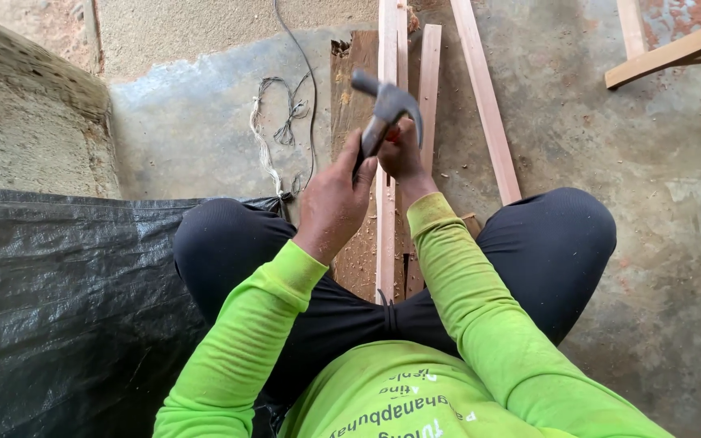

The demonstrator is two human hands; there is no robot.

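Hands [367,182] around hammer [384,109] handle

Wooden strips [386,235] lie on the floor [659,162] between the knees; hammer [384,113] above them — tarp [58,308] left; cord [273,130] beyond.

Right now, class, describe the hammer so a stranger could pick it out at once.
Start at the concrete floor and find the pale wooden strips running away between the seated person's knees. Above them, the left hand and right hand hold the hammer, the only metal tool there, with a grey curved claw head.
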